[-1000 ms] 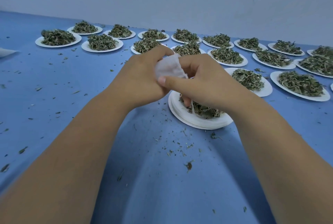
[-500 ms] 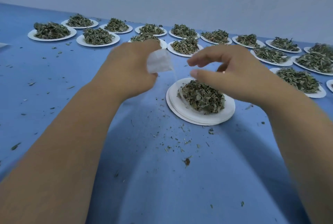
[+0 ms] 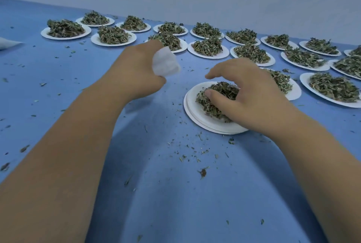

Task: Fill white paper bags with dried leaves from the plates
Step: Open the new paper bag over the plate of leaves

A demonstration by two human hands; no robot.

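My left hand (image 3: 134,71) grips a small white paper bag (image 3: 166,64) above the blue table, left of the near plate. That near plate (image 3: 197,113) is a stack of white paper plates with a pile of dried leaves (image 3: 218,94) on top. My right hand (image 3: 248,94) is down on this pile, thumb and curled fingers closing around a clump of leaves, index finger stretched out over it. The fingertips are hidden in the leaves.
Several white plates heaped with dried leaves (image 3: 208,47) stand in rows across the far half of the blue table (image 3: 175,194). Leaf crumbs (image 3: 203,172) litter the near surface. A white bag's corner (image 3: 9,43) lies at the far left. A pale wall rises behind.
My right hand let go of the bag, moved away to the right and dropped onto the leaf pile on the near plate. My left hand carried the bag slightly left.
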